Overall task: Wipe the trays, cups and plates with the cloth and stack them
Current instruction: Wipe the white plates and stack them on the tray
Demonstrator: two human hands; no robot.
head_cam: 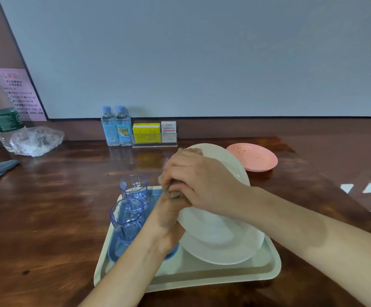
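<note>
Gripping the brown cloth (173,192), the right hand (199,181) had its fingers (175,173) curled tight round the bunched fabric and pressed it onto the tilted white plate (222,220), right under the fingertips. Just below those fingers came the left hand (169,218), up against the plate's left rim; its own fingers were hidden behind cloth and plate, so whether they gripped could not be told. Beneath both hands, the plate's low edge seemed to rest on a second white plate (204,257) lying flat on the cream tray (202,279). Just left of the fingers stood two clear blue cups (133,191), one nearer, one farther, upright on a small blue tray (117,248) that sat inside the cream one. Beyond the fingers and to the right, apart from the trays, a pink plate (252,157) speckled with crumbs lay on the wooden table (58,196). Far past the knuckles, by the wall, stood two small water bottles (116,126).
</note>
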